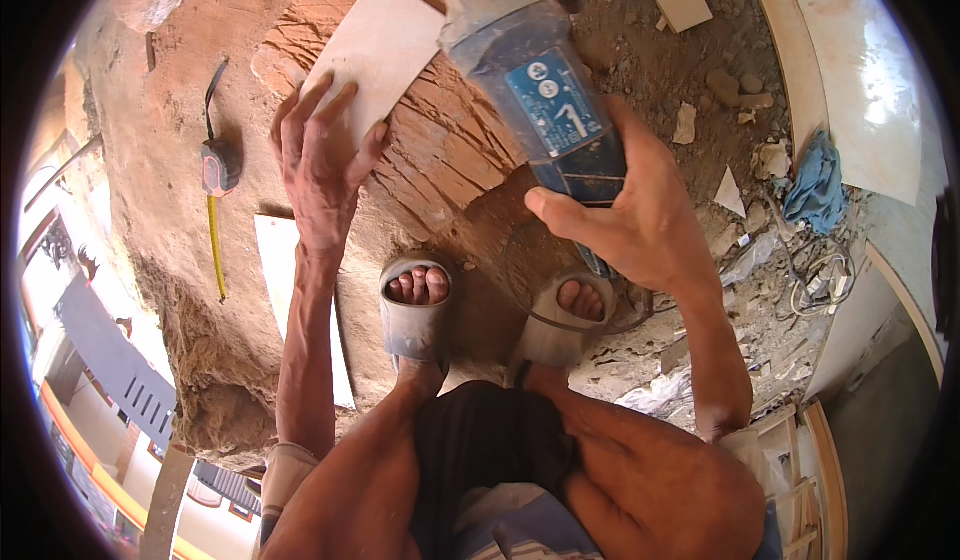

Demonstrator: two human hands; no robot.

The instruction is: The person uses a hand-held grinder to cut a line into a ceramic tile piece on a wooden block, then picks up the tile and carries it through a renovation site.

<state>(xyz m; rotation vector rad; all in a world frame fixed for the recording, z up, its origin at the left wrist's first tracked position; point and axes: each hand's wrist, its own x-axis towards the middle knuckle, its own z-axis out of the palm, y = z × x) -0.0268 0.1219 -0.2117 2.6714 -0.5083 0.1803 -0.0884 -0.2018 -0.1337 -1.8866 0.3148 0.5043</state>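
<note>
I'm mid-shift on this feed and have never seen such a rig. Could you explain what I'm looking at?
There is no machine arm here: these are a person's bare hands, seen from a wide fisheye camera worn on the head, looking down, so straight edges bend near the rim.

The left hand rests with spread fingers on a pale tile, which lies on a grooved reddish block. The right hand grips a blue-and-grey angle grinder. On the ground to the left lies a tape measure, its yellow blade partly out.
</note>
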